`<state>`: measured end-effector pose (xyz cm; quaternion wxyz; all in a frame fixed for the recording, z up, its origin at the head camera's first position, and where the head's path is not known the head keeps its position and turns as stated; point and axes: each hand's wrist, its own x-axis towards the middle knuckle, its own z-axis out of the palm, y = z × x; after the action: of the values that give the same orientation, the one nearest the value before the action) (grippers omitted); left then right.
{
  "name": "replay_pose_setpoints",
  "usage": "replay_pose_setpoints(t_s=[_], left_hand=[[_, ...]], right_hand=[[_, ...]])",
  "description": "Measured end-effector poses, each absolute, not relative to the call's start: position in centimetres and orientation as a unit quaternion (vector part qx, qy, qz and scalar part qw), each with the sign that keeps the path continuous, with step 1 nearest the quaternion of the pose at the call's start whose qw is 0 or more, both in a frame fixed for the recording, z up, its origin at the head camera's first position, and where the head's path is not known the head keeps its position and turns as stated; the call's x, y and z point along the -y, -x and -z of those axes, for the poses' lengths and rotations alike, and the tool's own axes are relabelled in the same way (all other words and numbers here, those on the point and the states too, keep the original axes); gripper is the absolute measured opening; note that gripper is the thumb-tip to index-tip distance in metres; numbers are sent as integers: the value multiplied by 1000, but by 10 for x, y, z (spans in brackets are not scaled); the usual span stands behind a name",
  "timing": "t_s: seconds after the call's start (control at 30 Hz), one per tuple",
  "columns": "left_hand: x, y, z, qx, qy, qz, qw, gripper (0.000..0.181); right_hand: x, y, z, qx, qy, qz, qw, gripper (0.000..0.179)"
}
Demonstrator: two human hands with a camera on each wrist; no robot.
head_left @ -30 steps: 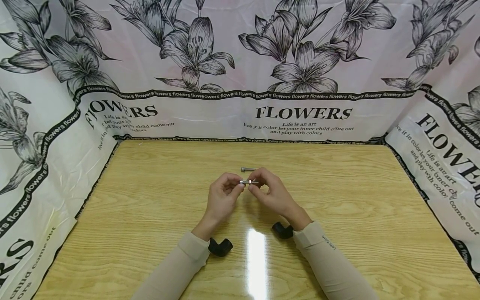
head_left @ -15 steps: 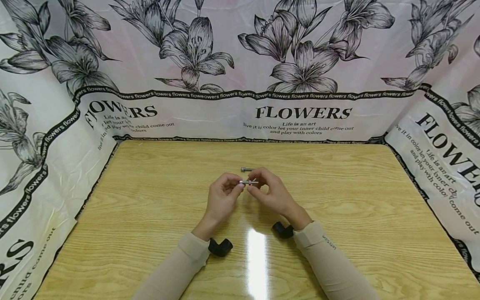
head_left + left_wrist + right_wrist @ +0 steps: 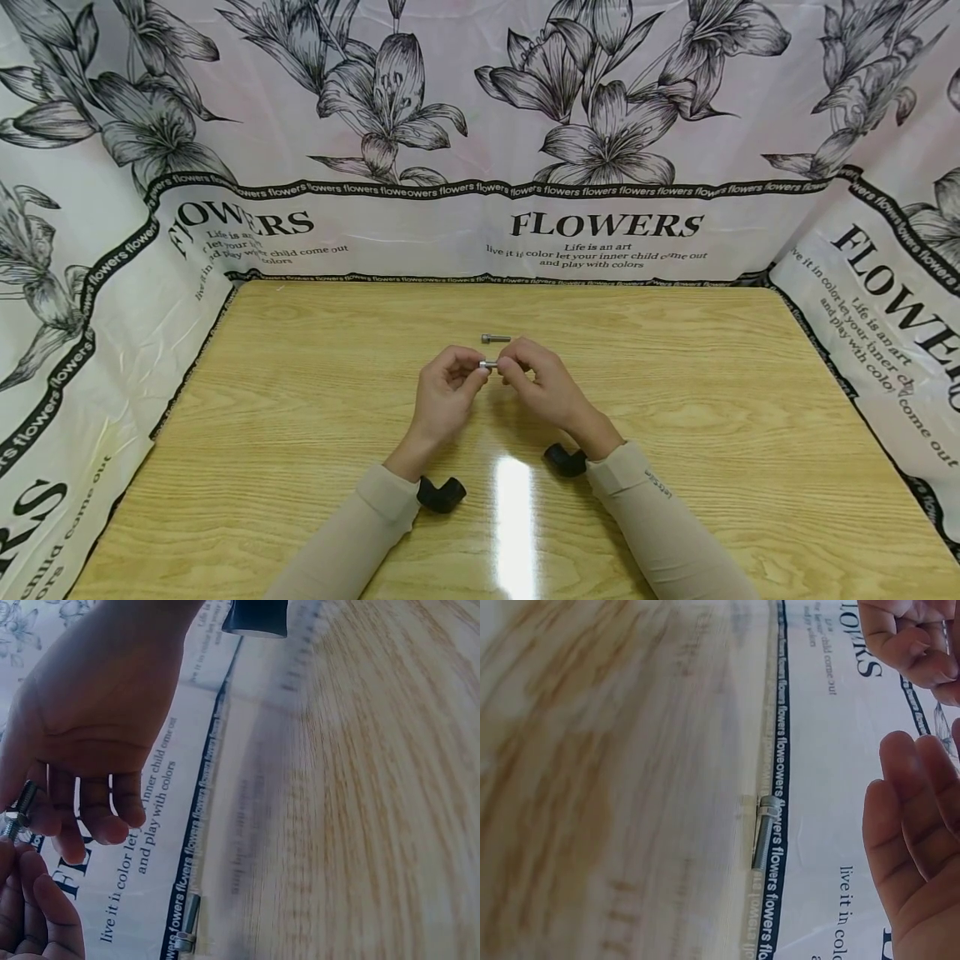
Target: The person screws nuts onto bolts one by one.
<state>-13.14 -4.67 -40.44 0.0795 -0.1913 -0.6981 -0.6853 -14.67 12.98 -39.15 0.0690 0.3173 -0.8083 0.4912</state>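
In the head view, my left hand (image 3: 444,392) pinches the head end of a small silver bolt (image 3: 490,364) between thumb and fingers, holding it level above the table. My right hand (image 3: 546,385) pinches at the nut on the bolt's shank, and its fingertips hide the nut and the threaded end there. The left wrist view shows the nut (image 3: 16,817) partway along the threads. A second bolt (image 3: 496,339) lies on the table just beyond the hands; in the right wrist view this bolt (image 3: 763,834) has a thick band near its head, possibly a nut.
The wood-grain table (image 3: 315,375) spreads around both hands. Black wrist devices, one on the left (image 3: 441,495) and one on the right (image 3: 565,460), jut inward from the cuffs. A flower-printed cloth (image 3: 420,233) stands behind and at the sides.
My right thumb and fingers have closed in leftward over the nut, which showed between them earlier. More of the bolt on the table is visible now. My left hand has stayed still.
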Motion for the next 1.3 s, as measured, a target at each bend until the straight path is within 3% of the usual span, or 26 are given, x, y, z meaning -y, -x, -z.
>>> replay_pose_setpoints(t_s=[0.1,0.23,0.37,0.57,0.73,0.87,1.07,1.3], left_hand=[[47,131,404,701,192,683,80,14],[47,131,404,703,192,679,81,13],[47,131,405,701,191,683,80,13],[47,131,404,694,193,689,76,13],[47,131,403,692,192,693,72,13],[47,131,404,695,192,688,76,12],[47,132,404,696,192,688,77,13],[46,132,406,689,199,692,82,11]], right_hand=[[-130,145,391,810,-299,-501,54,4],[-130,144,391,802,-297,-516,48,18],[-130,147,393,799,-318,-506,67,6],[-134,159,415,811,-323,-481,80,19],[-137,164,427,814,-292,-499,52,6],[-136,162,424,802,-285,-523,43,22],[-131,153,406,803,-309,-505,71,6],[-129,145,388,817,-293,-493,59,16]])
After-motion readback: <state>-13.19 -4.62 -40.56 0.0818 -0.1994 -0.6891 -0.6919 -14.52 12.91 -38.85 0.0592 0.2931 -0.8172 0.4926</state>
